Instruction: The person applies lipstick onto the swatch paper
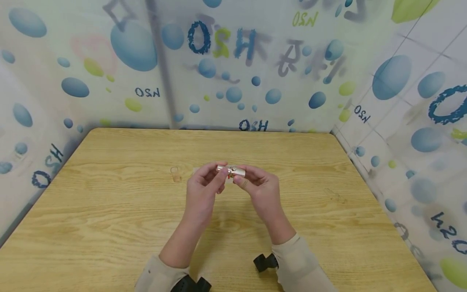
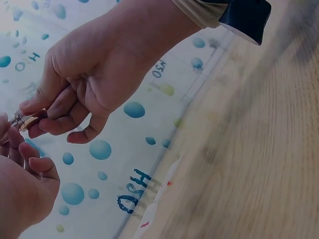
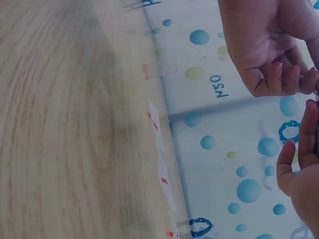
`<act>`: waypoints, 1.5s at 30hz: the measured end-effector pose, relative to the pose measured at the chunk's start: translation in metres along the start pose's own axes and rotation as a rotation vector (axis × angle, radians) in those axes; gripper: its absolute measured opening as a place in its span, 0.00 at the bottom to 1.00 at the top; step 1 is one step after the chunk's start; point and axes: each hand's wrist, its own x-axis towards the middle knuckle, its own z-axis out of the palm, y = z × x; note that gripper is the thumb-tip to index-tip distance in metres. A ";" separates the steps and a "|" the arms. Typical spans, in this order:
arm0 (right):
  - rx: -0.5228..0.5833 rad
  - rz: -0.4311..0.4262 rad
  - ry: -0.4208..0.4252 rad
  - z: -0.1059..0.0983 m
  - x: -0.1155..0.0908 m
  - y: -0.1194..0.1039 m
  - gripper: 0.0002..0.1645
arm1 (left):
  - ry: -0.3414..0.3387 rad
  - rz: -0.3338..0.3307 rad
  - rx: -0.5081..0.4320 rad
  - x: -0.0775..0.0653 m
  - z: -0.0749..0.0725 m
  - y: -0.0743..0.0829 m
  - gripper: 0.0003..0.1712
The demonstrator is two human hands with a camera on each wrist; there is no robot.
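A small shiny metal tube [image 1: 238, 172], silver with a ringed middle, is held level between both hands above the table; its exact kind is unclear. My left hand [image 1: 201, 186] pinches its left end between thumb and fingers. At the other end, my right hand [image 1: 265, 194] grips it the same way. The left wrist view shows the tube's gold-brown part [image 2: 34, 119] in the right hand [image 2: 92, 74], while the left hand [image 2: 27, 194] is at the silver rings. In the right wrist view the tube is almost wholly out of frame.
White paper pieces [image 3: 155, 125] with red marks lie flat on the wood-grain table [image 1: 109, 211], partly behind the hands in the head view. Left of them is a small see-through rectangular piece [image 1: 176, 174]. A patterned curtain wall [image 1: 226, 105] closes off the far edge.
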 end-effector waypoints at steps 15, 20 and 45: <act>0.039 -0.036 -0.025 0.000 -0.002 0.001 0.16 | 0.037 0.024 -0.030 -0.002 0.003 -0.001 0.02; 0.057 -0.044 -0.026 -0.001 -0.003 0.001 0.17 | 0.052 0.027 -0.036 -0.002 0.004 -0.003 0.02; 0.033 0.054 0.095 -0.009 0.004 0.001 0.17 | -0.010 0.005 0.760 0.032 -0.070 0.023 0.22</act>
